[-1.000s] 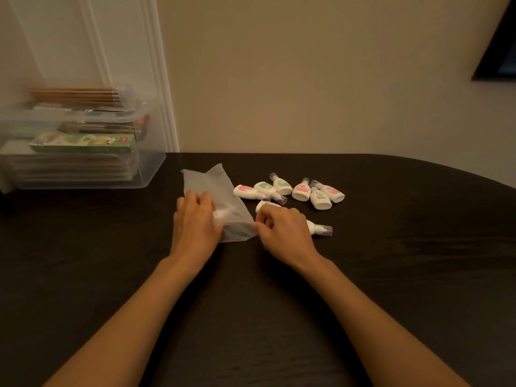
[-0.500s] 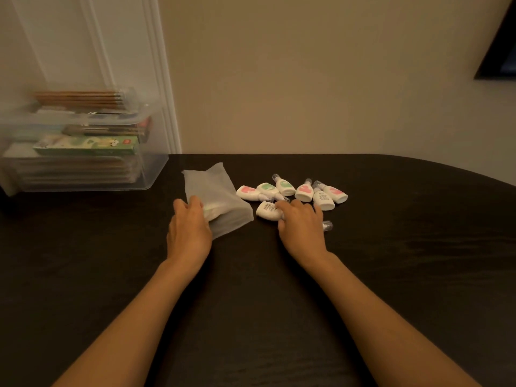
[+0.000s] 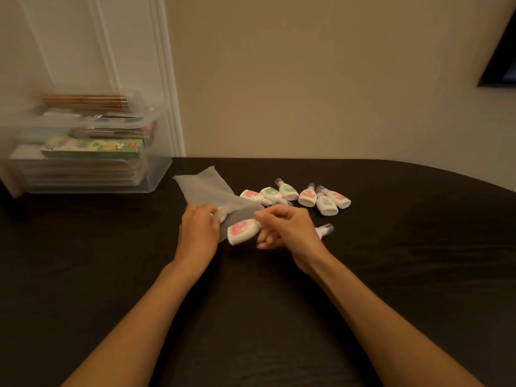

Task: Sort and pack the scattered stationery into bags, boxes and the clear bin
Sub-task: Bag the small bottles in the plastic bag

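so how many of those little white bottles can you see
8 bottles: six in a cluster on the table, one pinched in the right hand, one partly hidden behind that hand. The bag under the left hand may hide more.

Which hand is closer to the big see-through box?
Left. The left hand holds the frosted bag, to the right of the clear bin. The right hand, pinching a pink-labelled bottle, is further right, past the bag.

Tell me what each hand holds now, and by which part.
The right hand pinches the pink-labelled bottle by its narrow neck end. The left hand grips the frosted bag at its near end.
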A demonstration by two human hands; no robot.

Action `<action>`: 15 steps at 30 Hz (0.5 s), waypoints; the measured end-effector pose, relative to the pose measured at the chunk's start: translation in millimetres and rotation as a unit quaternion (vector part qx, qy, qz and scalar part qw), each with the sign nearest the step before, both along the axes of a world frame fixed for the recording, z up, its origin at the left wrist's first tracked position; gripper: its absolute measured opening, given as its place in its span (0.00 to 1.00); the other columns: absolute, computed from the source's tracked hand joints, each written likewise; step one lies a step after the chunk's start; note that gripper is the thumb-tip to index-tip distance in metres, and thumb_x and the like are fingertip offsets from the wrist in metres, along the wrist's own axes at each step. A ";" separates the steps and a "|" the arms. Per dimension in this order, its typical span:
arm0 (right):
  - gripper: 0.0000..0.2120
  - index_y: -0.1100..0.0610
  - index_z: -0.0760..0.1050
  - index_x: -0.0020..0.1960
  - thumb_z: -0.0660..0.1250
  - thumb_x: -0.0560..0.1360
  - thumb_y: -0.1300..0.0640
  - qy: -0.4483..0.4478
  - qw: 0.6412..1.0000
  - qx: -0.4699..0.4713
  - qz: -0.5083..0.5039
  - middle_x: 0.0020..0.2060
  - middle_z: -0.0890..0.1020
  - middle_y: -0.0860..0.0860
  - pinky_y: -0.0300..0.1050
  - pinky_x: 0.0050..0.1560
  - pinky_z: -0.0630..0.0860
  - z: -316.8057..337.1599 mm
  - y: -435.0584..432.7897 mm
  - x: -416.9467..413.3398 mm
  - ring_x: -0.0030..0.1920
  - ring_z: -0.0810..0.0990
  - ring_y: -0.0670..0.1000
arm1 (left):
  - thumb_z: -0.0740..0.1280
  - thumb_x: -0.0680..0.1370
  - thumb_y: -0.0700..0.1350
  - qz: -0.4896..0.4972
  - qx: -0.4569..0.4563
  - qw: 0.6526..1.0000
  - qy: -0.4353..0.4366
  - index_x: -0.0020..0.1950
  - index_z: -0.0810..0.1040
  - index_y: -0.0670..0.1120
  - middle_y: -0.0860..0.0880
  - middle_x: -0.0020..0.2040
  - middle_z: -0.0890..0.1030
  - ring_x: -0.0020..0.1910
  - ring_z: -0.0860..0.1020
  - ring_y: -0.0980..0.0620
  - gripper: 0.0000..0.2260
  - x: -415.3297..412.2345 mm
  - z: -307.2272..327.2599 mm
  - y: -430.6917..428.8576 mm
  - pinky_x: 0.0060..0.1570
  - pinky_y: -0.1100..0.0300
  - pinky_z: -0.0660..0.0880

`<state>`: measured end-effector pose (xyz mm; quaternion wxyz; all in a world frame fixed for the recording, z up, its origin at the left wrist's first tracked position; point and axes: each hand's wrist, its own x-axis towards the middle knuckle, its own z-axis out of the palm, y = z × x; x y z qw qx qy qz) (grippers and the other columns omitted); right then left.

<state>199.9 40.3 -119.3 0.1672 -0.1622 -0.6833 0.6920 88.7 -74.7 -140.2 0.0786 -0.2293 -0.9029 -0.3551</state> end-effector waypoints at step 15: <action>0.03 0.58 0.74 0.48 0.66 0.75 0.62 0.017 0.962 0.252 -0.108 0.39 0.81 0.50 0.37 0.44 0.79 -26.1 -11.0 -19.0 0.37 0.82 0.44 | 0.62 0.77 0.37 -0.010 -0.031 0.999 -0.028 0.64 0.72 0.44 0.45 0.60 0.70 0.53 0.73 0.49 0.15 1.7 3.4 -1.1 0.46 0.63 0.67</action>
